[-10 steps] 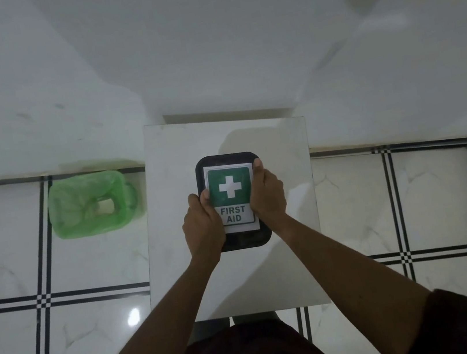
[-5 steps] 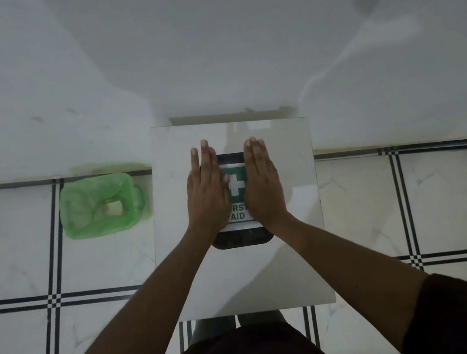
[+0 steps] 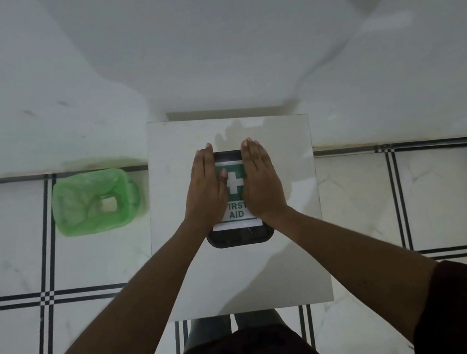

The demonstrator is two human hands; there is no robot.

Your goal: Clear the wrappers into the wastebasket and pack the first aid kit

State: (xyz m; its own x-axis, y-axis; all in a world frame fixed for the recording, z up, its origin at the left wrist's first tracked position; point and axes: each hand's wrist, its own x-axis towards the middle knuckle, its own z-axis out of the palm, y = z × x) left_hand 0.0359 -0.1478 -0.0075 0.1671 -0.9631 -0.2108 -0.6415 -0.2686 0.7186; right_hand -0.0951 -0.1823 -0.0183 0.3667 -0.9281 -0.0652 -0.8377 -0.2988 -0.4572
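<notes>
Risk of the first aid kit (image 3: 240, 235) skidding toward the table (image 3: 299, 258) near edge arises from left hand (image 3: 207, 191) and right hand (image 3: 261, 181) pressing flat, fingers extended, grasping nothing.

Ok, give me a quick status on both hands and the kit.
Left hand and right hand flat, open, on first aid kit. Kit closed on table. No wrappers visible on it. Wastebasket left on floor.
</notes>
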